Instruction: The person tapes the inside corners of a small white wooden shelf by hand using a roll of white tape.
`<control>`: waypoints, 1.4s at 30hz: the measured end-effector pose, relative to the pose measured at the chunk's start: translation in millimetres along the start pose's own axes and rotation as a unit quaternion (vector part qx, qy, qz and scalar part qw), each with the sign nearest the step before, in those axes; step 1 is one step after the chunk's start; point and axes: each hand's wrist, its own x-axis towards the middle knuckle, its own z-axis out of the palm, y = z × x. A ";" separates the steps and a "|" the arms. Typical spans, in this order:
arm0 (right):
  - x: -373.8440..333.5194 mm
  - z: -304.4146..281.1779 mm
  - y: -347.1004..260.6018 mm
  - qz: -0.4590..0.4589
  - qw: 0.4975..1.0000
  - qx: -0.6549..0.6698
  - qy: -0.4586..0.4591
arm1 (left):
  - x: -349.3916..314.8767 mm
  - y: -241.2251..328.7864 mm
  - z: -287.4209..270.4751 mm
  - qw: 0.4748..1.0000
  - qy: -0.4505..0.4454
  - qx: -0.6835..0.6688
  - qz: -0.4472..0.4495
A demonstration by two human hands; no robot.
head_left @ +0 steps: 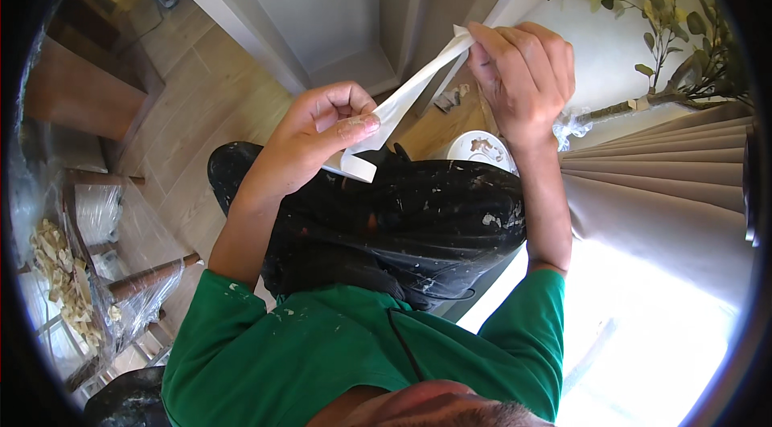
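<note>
A strip of whitish masking tape [424, 80] is stretched slantwise between my two hands, slightly twisted toward its upper end. My left hand [315, 133] is closed on its lower part, thumb pressed against it. Below that thumb a folded or curled end [354, 167] of the strip hangs over my paint-spotted black trousers. My right hand [524, 77], higher up and to the right, pinches the other end between thumb and fingertips; a small tip sticks out past the pinch.
Ahead stands a pale grey recessed panel or cabinet [305, 1]. A white bucket or lid [480, 147] with brown smears sits beyond my knee. To the right are a beige curtain [659, 178] and a leafy branch [667, 97]. Plastic-wrapped wooden furniture [133, 282] stands at left.
</note>
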 end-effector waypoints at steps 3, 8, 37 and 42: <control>5.8 -9.3 -2.2 -0.019 0.999 -0.032 0.000 | -2.6 1.6 3.4 0.996 0.017 0.073 0.044; 20.1 -27.7 -4.1 0.030 0.989 0.050 -0.133 | 0.2 -4.4 11.6 0.887 0.151 0.375 0.222; 47.3 -43.8 -27.2 0.078 0.941 0.188 -0.270 | 20.6 -9.3 -2.1 0.763 0.221 0.521 0.312; 61.8 -38.4 -39.3 0.017 0.952 0.166 -0.258 | 16.4 -3.9 -6.4 0.757 0.210 0.553 0.278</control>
